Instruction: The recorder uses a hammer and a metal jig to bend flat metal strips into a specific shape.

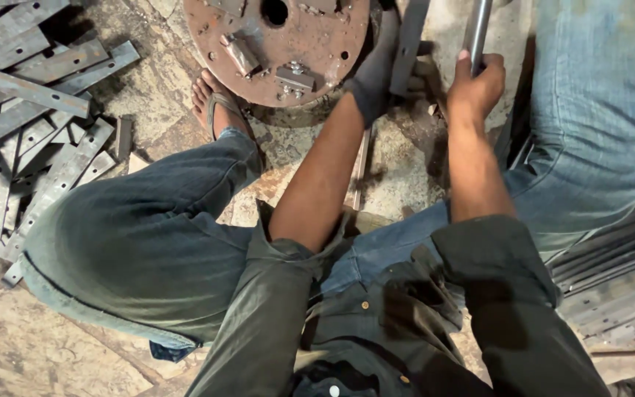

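While the person squats low over the concrete floor point(406, 158), knees spread wide in jeans, both arms reach forward to the work right in front of them. Left hand point(378, 81) wears a dark glove and is wrapped around a flat steel strip point(411, 44), holding it on end just beside the rusty round plate point(277, 44). Looks like the glove is there because of the raw edges on the strip, and the closed grip keeps it steady and upright next to the disc. Right hand point(477, 84) is bare and clenched around a shiny round steel rod point(478, 29) that runs up out of view, thumb up along the shaft, probably for leverage or control. What the far end of the rod does, can't tell, it's cut off at the top.

That disc has a centre hole and some small blocks and bolts fixed on its face, so it reads like a jig or fixture. A sandalled foot point(214, 103) sits right against its edge, likely bracing the squat. Off to the left lies a loose heap of flat steel strips point(31, 140), same kind of stock as the held one, within easy reach. More long metal sections point(611, 279) are stacked on the right.
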